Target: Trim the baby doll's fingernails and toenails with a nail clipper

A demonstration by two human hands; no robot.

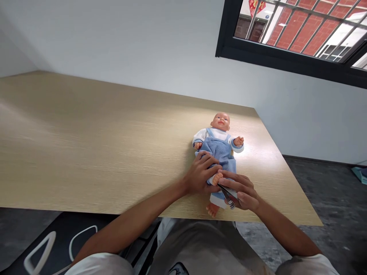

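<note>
A baby doll (219,147) in blue overalls and a white shirt lies on its back, head away from me. My left hand (203,172) is closed around one of its legs, and that bare foot (217,178) is raised between my hands. In my right hand (241,191) is a small silver and black metal tool that looks like nail clippers (228,196), its dark tip close to the toes. I cannot tell whether the tip touches them. The other foot (212,209) rests near the table's front edge.
The wooden table (100,145) stretches far to the left, with its right edge beyond the doll. Behind it is a pale wall (129,46) with a barred window (292,30). A dark chair (65,244) with white loops stands at lower left.
</note>
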